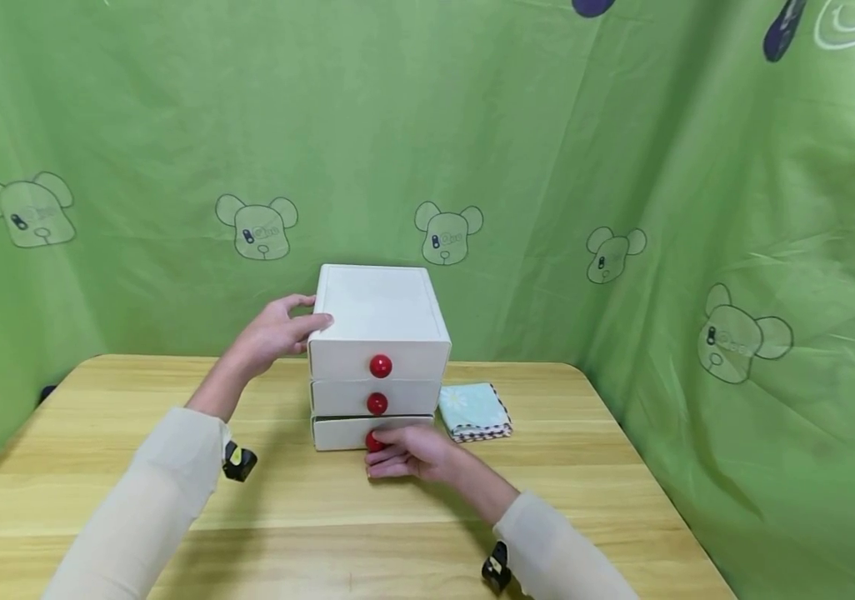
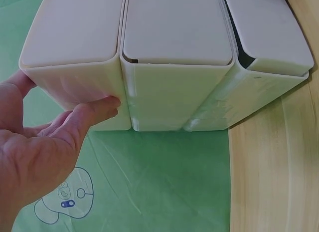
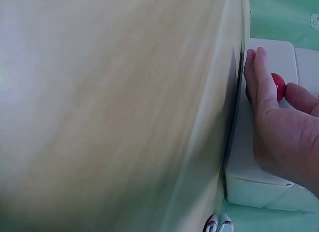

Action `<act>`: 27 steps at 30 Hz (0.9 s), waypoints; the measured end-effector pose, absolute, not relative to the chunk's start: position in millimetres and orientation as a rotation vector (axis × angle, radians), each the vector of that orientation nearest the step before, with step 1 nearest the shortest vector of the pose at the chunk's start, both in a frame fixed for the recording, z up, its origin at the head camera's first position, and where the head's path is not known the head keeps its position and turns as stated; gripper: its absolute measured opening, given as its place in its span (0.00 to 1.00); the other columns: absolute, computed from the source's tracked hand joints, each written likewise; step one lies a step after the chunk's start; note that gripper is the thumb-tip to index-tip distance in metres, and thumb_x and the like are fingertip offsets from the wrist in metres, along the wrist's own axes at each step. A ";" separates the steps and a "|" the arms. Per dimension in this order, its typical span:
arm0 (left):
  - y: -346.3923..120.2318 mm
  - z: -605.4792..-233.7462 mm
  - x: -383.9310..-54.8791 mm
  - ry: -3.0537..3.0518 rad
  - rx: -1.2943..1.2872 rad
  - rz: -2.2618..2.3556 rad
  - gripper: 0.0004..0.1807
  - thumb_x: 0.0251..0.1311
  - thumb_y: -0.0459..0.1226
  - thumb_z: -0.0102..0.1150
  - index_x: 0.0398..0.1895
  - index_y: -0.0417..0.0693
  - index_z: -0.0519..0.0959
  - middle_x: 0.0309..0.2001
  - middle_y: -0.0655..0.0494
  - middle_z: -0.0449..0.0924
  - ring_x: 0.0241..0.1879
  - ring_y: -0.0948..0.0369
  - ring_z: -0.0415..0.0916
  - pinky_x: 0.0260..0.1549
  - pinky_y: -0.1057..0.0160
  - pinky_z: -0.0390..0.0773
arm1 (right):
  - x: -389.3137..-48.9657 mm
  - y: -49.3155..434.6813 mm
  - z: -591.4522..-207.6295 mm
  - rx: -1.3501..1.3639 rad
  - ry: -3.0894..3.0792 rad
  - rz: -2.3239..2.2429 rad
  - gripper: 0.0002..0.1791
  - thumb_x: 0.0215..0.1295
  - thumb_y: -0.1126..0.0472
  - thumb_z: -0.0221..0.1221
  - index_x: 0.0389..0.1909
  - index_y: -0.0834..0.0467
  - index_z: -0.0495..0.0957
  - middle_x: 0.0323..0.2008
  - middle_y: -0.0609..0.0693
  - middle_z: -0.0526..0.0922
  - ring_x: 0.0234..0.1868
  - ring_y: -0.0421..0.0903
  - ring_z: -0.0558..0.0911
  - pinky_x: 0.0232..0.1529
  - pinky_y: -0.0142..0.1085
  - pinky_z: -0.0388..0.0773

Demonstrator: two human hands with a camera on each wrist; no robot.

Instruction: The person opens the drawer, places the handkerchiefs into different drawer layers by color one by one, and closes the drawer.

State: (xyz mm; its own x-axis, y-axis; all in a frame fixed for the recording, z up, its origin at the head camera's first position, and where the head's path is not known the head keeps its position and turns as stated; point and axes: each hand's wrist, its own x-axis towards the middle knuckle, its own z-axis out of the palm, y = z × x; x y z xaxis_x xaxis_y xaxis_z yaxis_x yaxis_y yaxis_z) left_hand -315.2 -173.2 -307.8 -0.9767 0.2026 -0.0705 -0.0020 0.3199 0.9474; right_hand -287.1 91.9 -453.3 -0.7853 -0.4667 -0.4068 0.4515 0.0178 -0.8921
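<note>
A white three-drawer cabinet [image 1: 380,300] stands on the table, each drawer with a round red knob. My left hand [image 1: 280,331] steadies the cabinet's upper left side, its thumb over the top edge; the left wrist view shows the fingers [image 2: 102,108] laid along the side panel. At the lowest drawer [image 1: 337,434], my right hand [image 1: 416,452] pinches the red knob [image 3: 279,86] between thumb and fingers. A dark gap shows along that drawer's top edge, so it sits slightly out. The top drawer [image 1: 345,360] and middle drawer [image 1: 341,398] look closed.
A folded light-blue cloth [image 1: 475,408] with a checked edge lies just right of the cabinet. Green curtains [image 1: 367,125] with bear-head prints hang behind and on both sides of the wooden table [image 1: 307,533].
</note>
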 end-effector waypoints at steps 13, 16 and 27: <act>-175.0 -310.4 -318.2 2.425 0.187 1.701 0.45 0.70 0.50 0.59 0.81 0.44 0.48 0.66 0.38 0.73 0.65 0.41 0.73 0.68 0.45 0.72 | -256.2 93.1 -450.1 -0.023 1.690 -1.800 0.17 0.73 0.61 0.57 0.55 0.69 0.77 0.42 0.67 0.87 0.38 0.54 0.90 0.50 0.48 0.87; -176.1 -310.6 -318.5 2.421 0.190 1.701 0.45 0.70 0.50 0.59 0.81 0.44 0.48 0.66 0.38 0.73 0.66 0.41 0.73 0.69 0.45 0.71 | -244.8 92.5 -447.9 -0.019 1.702 -1.793 0.17 0.73 0.61 0.58 0.55 0.69 0.77 0.42 0.67 0.87 0.38 0.54 0.90 0.49 0.48 0.87; -176.5 -310.2 -317.6 2.426 0.184 1.687 0.46 0.70 0.52 0.59 0.82 0.46 0.48 0.67 0.38 0.72 0.66 0.40 0.72 0.70 0.43 0.69 | -211.8 97.1 -445.9 0.006 1.697 -1.782 0.19 0.75 0.60 0.56 0.57 0.70 0.75 0.42 0.66 0.87 0.39 0.55 0.90 0.48 0.46 0.88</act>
State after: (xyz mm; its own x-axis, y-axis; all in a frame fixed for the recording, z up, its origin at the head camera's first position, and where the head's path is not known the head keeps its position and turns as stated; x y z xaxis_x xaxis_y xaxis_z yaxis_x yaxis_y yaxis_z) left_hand -317.6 -176.5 -310.2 -0.9759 0.2039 -0.0776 -0.0018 0.3484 0.9374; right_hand -211.8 97.1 -445.9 -0.7772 -0.4524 -0.4374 0.4588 0.0682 -0.8859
